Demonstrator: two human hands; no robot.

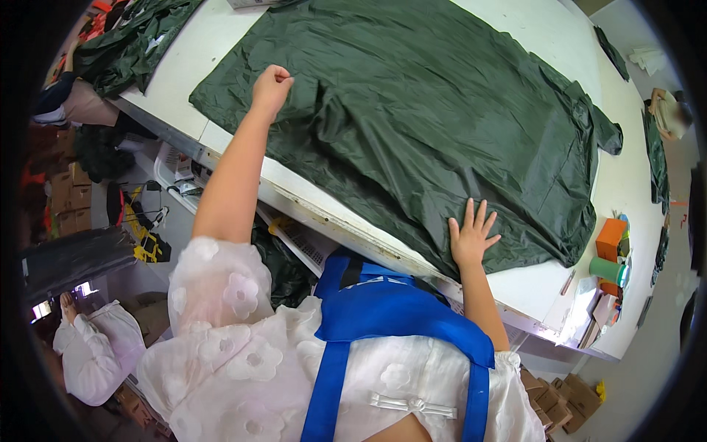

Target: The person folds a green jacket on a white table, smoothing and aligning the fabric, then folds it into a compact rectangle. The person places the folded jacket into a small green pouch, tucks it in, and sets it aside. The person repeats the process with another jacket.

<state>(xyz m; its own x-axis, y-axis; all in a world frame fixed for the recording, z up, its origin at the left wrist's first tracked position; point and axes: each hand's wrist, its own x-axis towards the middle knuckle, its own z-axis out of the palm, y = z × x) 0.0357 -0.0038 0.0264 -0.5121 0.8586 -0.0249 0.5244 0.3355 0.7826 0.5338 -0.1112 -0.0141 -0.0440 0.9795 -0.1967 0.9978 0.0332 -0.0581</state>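
A large dark green garment [427,103] of thin, shiny fabric lies spread over the white table [515,291], wrinkled, with a sleeve-like part sticking out at the right. Over its left part is my left hand [272,91], fingers closed in a pinch; whether fabric or something small is between them is hidden. Folds rise in the fabric just right of that hand. My right hand [473,234] rests flat on the garment's near edge, fingers spread, holding nothing.
At the table's right stand an orange box [610,239], a green roll [605,268] and papers. More dark green fabric [140,44] lies at the far left. Under the near edge is a white basket [302,247]. Other people sit or stand at the left and far right.
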